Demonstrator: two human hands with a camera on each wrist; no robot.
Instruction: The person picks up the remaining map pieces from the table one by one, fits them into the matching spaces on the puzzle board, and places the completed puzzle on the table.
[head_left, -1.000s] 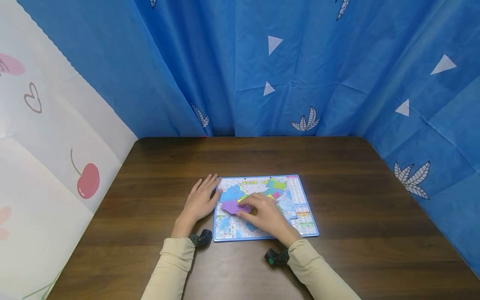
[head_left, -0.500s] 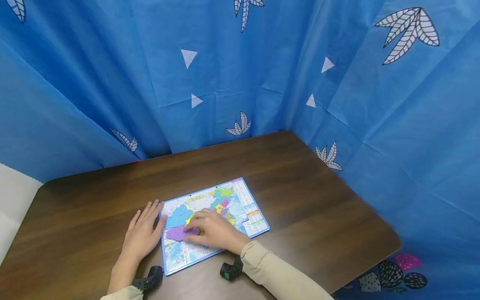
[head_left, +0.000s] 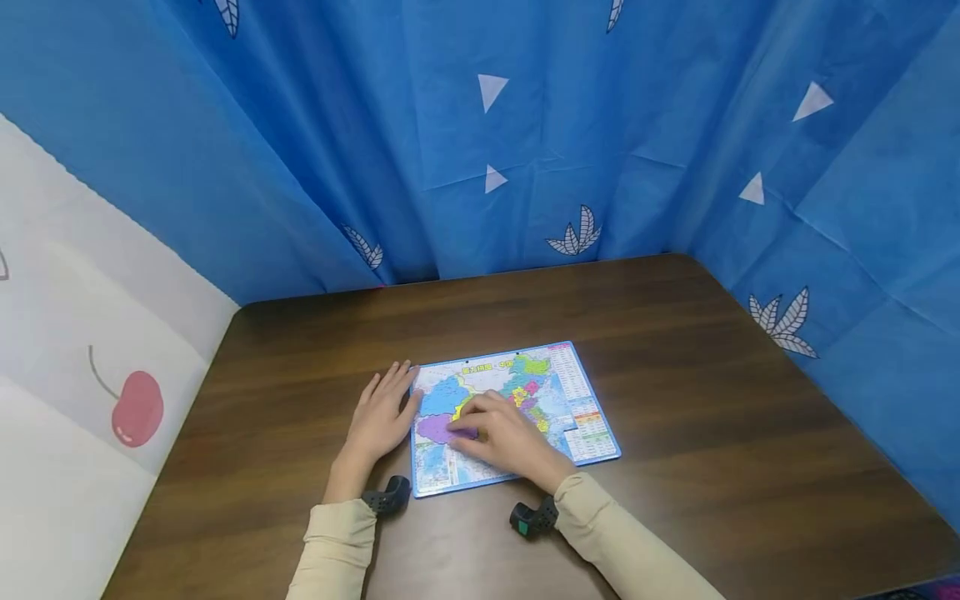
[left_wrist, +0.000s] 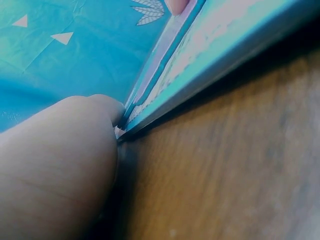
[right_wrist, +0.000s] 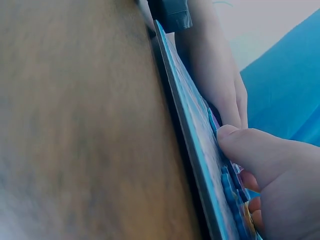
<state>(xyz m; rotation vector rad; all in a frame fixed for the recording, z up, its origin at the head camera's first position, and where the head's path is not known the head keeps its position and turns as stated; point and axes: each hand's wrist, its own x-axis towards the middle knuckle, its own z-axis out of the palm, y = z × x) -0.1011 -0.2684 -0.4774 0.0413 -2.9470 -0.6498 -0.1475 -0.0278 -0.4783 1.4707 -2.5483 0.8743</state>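
Note:
A magnetic map puzzle board (head_left: 480, 478) with a blue rim lies on the table. My right hand (head_left: 504, 432) pinches a purple puzzle piece (head_left: 433, 428) on the board's left part, thumb at its lower edge and fingers at its upper edge. In the right wrist view, the thumb (right_wrist: 235, 137) presses against the piece's rim. A large blue piece (head_left: 444, 395) sits just above the purple one, with a yellow piece partly behind my fingers. My left hand (head_left: 378, 421) lies flat with fingers spread, its thumb (left_wrist: 107, 107) against the board's left edge.
Small coloured pieces (head_left: 531, 387) fill the map's right side, beside a printed table (head_left: 588, 429). A brown wooden table (head_left: 697, 400) extends all round the board. Blue curtains (head_left: 525, 125) hang behind it, and a white patterned cloth (head_left: 60, 333) hangs at left.
The head view swung right and then back. The purple piece has shifted slightly left on the board, with my right hand still pinching it. My left hand stays at the board's left edge.

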